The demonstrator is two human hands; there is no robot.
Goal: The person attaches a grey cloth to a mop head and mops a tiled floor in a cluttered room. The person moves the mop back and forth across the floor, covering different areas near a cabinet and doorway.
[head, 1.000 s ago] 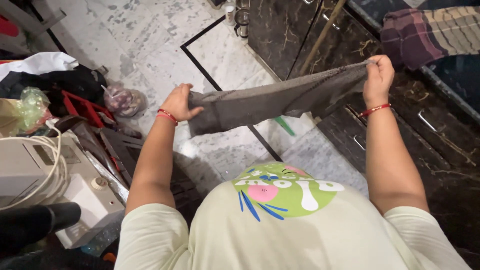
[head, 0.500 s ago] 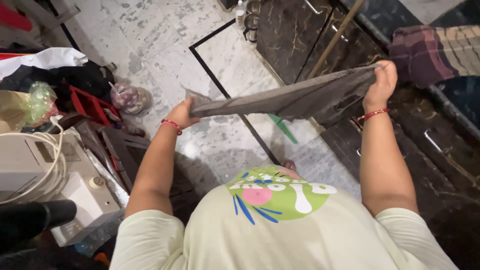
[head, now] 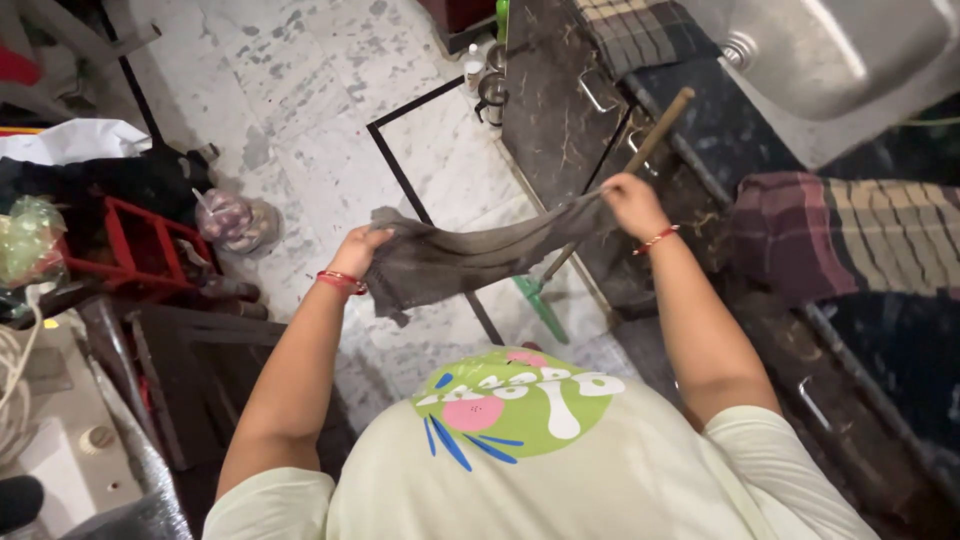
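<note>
Grey cloth: a limp, dark grey cloth (head: 470,258) hangs in the air in front of the person, above the marble floor (head: 300,130), stretched between both hands and sagging a little in the middle.
Long axis: it runs left to right across the body, rising slightly toward the right end; neither hand is nearer, since each has one end.
Left hand: the left hand (head: 358,252) is closed on the bunched left end, where a loose flap droops below the grip.
Right hand: the right hand (head: 628,200) pinches the right end, held higher and farther out, just in front of the dark cabinet front (head: 555,120).
Wrists: a red thread band (head: 338,283) circles the left wrist; a like one is on the right.
Behind the cloth: a wooden stick with a green end (head: 548,290) leans against the cabinet, passing behind the cloth.
Counter: a striped folded cloth (head: 850,235) lies on the dark counter, near a steel sink (head: 850,60).
Floor packages: a knotted clear bag of reddish round items (head: 230,218) sits beside a red metal rack (head: 120,250); a small white bottle (head: 472,70) stands at the cabinet foot, its label too small to make out.
</note>
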